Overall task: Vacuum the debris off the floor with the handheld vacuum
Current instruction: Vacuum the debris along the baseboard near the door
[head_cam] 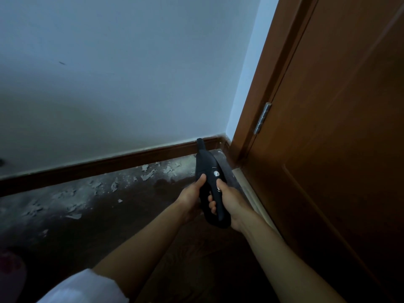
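A black handheld vacuum (207, 169) points away from me, its narrow nozzle up near the baseboard in the room's corner. My right hand (227, 200) wraps the handle, thumb resting by a round button on top. My left hand (192, 193) grips the vacuum's left side, thumb on the body. Pale flakes and dust, the debris (150, 173), lie scattered over the dark floor (131, 215) along the wall, left of the vacuum.
A brown baseboard (109, 165) runs along the white wall (131, 84). At the right stands a brown wooden door (338, 149) with a metal hinge (262, 118). A white sleeve (87, 287) shows at the bottom left, and a pinkish object (9, 272) lies at the left edge.
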The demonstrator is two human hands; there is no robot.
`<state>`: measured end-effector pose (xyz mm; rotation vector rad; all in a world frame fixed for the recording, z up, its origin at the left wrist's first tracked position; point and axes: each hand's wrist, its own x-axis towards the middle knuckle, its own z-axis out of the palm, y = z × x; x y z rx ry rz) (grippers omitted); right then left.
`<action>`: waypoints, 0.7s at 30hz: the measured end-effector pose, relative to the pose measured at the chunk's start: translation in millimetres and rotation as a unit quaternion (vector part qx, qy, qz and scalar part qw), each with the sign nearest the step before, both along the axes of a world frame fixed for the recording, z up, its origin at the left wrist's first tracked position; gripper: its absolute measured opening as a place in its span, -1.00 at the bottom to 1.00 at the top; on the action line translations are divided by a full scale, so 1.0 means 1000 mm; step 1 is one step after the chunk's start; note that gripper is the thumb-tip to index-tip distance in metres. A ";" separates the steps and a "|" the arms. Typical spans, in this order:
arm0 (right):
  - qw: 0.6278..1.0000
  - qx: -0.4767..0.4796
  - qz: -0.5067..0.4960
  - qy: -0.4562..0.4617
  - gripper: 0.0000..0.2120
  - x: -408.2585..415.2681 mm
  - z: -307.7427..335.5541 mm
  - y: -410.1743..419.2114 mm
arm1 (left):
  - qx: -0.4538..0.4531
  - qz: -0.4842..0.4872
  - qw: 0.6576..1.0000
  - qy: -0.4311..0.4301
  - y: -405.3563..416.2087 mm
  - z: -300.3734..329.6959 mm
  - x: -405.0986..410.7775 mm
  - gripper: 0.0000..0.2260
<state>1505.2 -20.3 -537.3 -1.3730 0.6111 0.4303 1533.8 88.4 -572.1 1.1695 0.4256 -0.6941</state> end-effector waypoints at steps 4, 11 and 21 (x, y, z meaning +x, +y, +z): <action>1.000 -0.008 0.013 0.001 -0.61 -0.002 0.005 0.007 | -0.001 0.005 1.000 0.001 0.009 0.001 -0.003 -0.56; 1.000 -0.008 0.030 0.006 -0.61 -0.006 0.012 0.020 | 0.001 0.012 1.000 -0.001 0.023 0.004 -0.010 -0.58; 0.998 -0.015 0.053 0.003 -0.61 -0.010 0.013 0.039 | -0.003 0.018 1.000 -0.002 0.044 0.006 -0.017 -0.59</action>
